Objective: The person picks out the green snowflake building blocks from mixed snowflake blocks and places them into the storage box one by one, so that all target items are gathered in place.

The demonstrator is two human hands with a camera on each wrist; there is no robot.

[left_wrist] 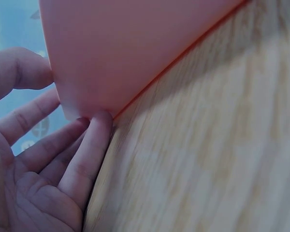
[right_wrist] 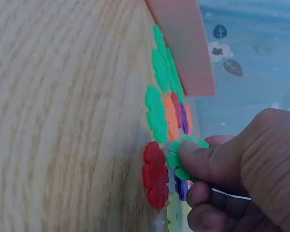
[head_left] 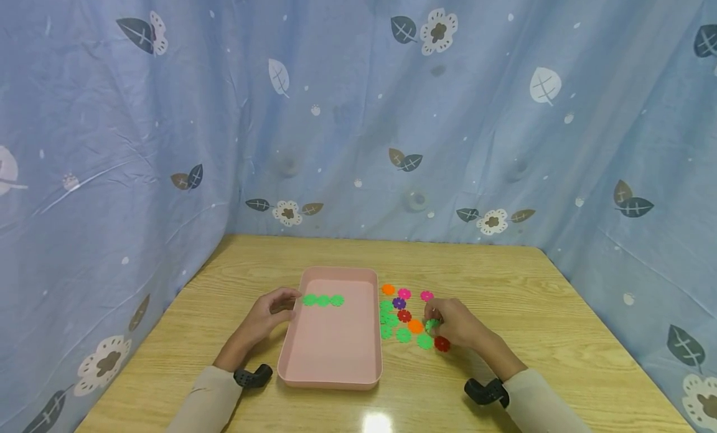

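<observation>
A pale pink rectangular tray point(head_left: 330, 358) lies on the wooden table, with a row of green flower-shaped pieces point(head_left: 323, 300) near its far end. Against the tray's left side rests my left hand point(head_left: 270, 313), its fingers extended; in the left wrist view the fingertips touch the tray's outer wall point(left_wrist: 121, 53). To the right of the tray, my right hand point(head_left: 455, 324) pinches one green flower-shaped piece point(right_wrist: 174, 159) between thumb and fingers. Part of that piece is hidden by the thumb. Below and beside this hand lie a red piece point(right_wrist: 155, 176) and another green piece point(right_wrist: 156, 113).
Scattered between the tray and my right hand are more flat flower-shaped pieces: green point(head_left: 403, 335), orange point(head_left: 415, 326), red point(head_left: 404, 316), purple point(head_left: 399, 303) and pink point(head_left: 427, 295). A blue patterned curtain point(head_left: 358, 109) hangs behind the table point(head_left: 476, 265) and along both sides.
</observation>
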